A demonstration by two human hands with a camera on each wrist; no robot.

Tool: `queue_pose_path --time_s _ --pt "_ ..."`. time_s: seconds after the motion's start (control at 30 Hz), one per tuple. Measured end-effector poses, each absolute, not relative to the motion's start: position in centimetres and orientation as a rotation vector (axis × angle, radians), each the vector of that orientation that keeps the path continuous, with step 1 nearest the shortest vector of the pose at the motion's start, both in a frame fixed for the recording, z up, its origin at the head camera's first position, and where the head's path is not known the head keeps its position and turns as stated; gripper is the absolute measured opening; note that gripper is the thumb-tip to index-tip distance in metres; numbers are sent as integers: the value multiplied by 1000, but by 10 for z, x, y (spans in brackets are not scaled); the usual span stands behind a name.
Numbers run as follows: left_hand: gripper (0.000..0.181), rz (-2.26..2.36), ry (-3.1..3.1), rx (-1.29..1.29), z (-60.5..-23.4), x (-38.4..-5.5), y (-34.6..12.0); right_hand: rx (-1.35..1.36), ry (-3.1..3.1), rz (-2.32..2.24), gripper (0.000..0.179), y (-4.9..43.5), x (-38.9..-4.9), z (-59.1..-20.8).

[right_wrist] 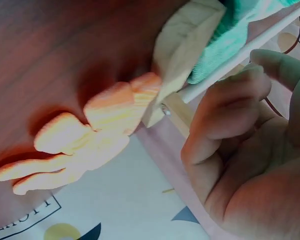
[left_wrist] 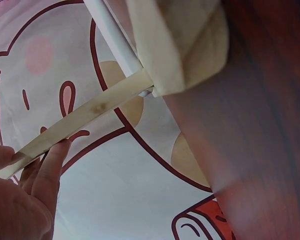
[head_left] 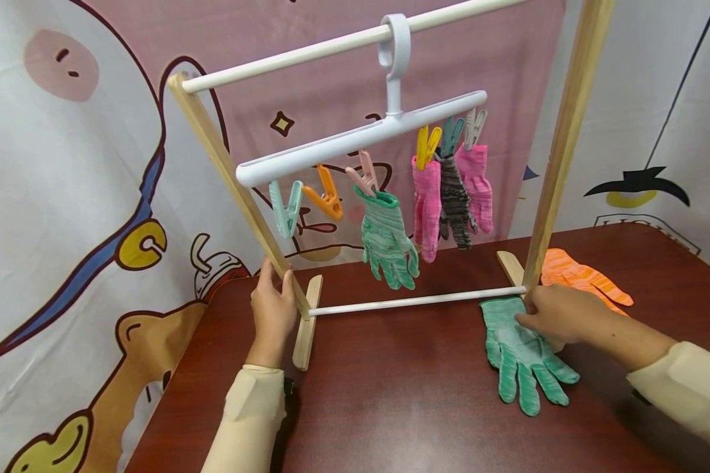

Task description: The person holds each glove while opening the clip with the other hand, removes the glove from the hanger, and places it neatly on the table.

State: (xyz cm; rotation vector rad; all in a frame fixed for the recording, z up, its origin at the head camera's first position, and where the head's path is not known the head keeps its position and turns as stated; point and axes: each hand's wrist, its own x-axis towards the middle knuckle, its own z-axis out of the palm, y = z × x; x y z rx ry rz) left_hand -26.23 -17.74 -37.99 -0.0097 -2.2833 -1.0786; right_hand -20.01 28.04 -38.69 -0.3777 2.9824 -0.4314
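My left hand [head_left: 274, 312] grips the left wooden post [left_wrist: 90, 112] of a small drying rack, thumb and fingers on either side. My right hand [head_left: 568, 314], fingers curled, is at the foot of the right post [head_left: 559, 157], overlapping a green glove [head_left: 523, 351] laid flat on the table. In the right wrist view its palm [right_wrist: 270, 155] shows nothing in it; I cannot tell whether its fingers hold the post. From the rack's top rod hangs a white hanger [head_left: 361, 139]. Clothespins hold another green glove [head_left: 387, 240], two pink gloves [head_left: 428, 210] and a dark grey glove [head_left: 454, 200].
An orange glove [right_wrist: 102, 132] lies behind the right post. A mint clothespin [head_left: 286, 209] and an orange clothespin [head_left: 327, 194] on the hanger carry nothing. The lower white rod [head_left: 414, 303] spans the posts close over the brown table [head_left: 384, 394]. A cartoon-printed cloth [head_left: 94, 151] hangs behind.
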Motion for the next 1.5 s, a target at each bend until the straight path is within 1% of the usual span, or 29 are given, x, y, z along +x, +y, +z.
queue_pose_path --time_s 0.17,0.4,0.63,0.83,1.0,1.33,1.5 --pt "31 -1085 -2279 -17 -380 -263 -178 -372 3001 -447 36 274 -199 -380" --pt "34 -1081 -2273 -20 -380 -263 -179 -393 3031 -489 26 263 -197 -371" --pt "32 -1079 -2288 -11 -380 -261 -178 -443 3169 -606 16 246 -194 -358" --pt "30 -1064 -2295 8 -380 -260 -178 -521 3284 -715 17 228 -189 -343" --pt "30 -1056 -2305 17 -379 -260 -177 -579 3385 -844 13 210 -183 -331" --pt "29 -1042 -2304 31 -380 -260 -177 -634 3352 -1141 23 176 -182 -305" --pt "28 -1047 -2298 28 -380 -260 -177 -678 3300 -1251 28 162 -184 -298"
